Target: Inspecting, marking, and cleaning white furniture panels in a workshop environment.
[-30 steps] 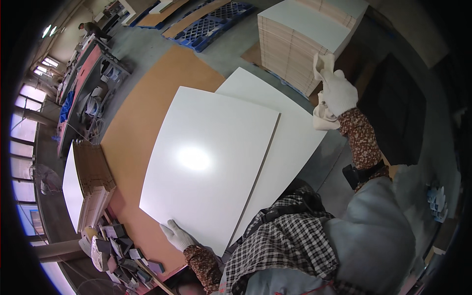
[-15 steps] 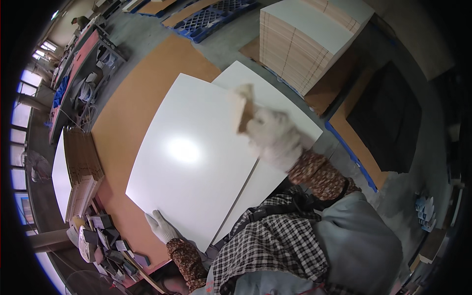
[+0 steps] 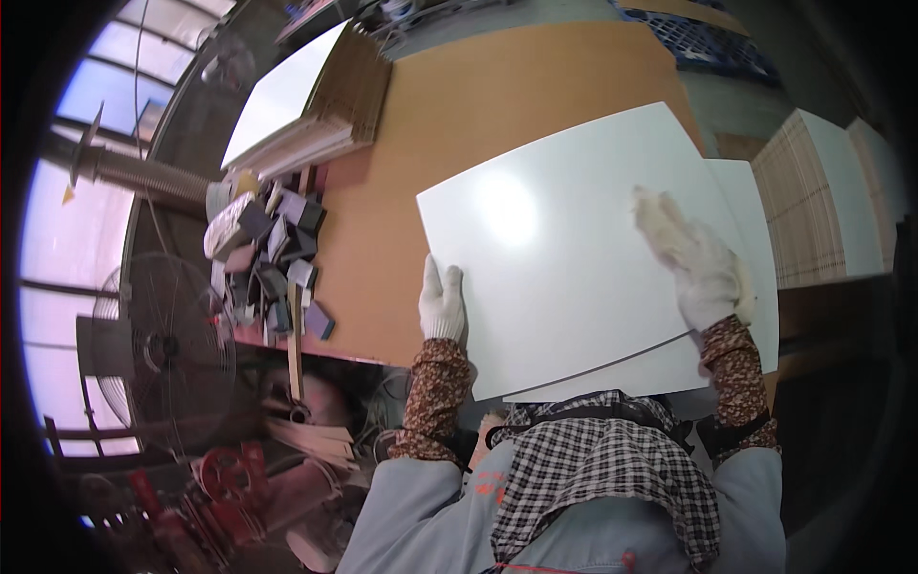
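Both gloved hands rest on a white sheet (image 3: pixel 564 249). Left hand (image 3: pixel 442 301) grips the sheet's left edge, fingers pointing up along it. Right hand (image 3: pixel 696 263) lies flat and open on the sheet's right part, blurred, fingers spread. Under the sheet, peeking out right of the right hand and below it, lies a second white sheet (image 3: pixel 751 220), both on a brown board (image 3: pixel 478 105). Left of the left hand sits a heap of small blocks (image 3: pixel 268 249); a fan (image 3: pixel 177 349) stands further left. Beyond the right hand stands a stack of boards (image 3: pixel 822 210).
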